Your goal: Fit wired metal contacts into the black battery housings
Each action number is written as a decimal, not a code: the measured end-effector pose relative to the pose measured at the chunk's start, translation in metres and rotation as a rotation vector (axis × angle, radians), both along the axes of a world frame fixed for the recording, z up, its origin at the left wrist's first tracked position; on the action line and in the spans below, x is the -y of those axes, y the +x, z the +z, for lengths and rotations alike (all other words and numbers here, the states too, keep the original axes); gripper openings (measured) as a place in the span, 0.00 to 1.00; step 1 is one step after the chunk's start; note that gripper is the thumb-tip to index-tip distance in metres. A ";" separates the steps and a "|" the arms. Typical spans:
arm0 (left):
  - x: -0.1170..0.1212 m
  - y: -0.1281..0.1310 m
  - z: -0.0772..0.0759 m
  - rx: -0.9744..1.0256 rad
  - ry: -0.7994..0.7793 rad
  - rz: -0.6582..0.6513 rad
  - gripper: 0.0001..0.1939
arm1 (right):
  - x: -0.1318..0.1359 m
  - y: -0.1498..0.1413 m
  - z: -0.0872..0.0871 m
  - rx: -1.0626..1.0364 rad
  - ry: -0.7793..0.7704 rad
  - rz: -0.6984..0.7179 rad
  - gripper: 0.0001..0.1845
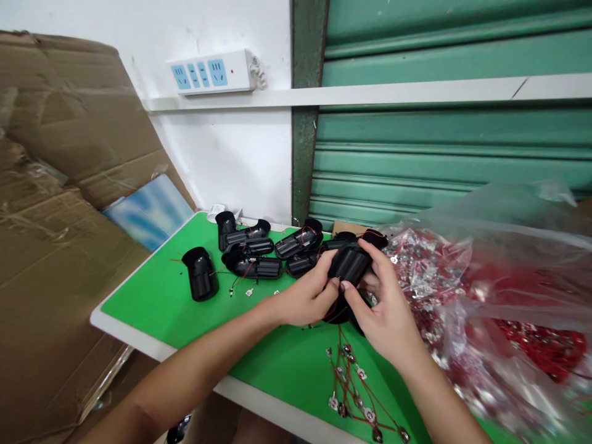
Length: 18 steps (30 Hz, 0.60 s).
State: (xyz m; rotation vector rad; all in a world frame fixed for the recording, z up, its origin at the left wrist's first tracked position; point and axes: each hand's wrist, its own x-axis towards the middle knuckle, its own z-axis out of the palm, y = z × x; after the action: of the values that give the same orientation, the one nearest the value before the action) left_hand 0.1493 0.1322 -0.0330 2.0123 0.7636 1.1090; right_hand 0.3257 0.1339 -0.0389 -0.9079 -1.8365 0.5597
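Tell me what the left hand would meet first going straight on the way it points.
The black plastic casing pinched between both hands, which the left hand touches; beyond it, probably the right hand, though depth is unclear.

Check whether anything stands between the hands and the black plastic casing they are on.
Nothing visible does: the left hand and right hand both hold the black plastic casing directly. The red-wired metal contacts lie nearer the wearer, off to the side.
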 end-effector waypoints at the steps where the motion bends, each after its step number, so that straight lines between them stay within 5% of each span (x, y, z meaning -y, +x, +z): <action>1: 0.000 0.000 0.000 -0.001 0.000 0.001 0.29 | 0.000 -0.001 -0.001 0.001 0.007 -0.004 0.34; 12: 0.000 0.003 -0.002 0.022 0.050 0.023 0.28 | 0.003 -0.010 -0.006 -0.050 0.032 -0.021 0.33; 18: -0.002 -0.001 0.001 0.148 -0.294 -0.032 0.30 | 0.006 -0.008 -0.001 0.003 0.011 -0.039 0.35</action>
State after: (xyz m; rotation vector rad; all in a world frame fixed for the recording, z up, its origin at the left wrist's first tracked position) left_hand 0.1478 0.1340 -0.0320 1.6730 0.7661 1.0473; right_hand 0.3172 0.1281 -0.0394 -0.9351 -1.8194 0.5237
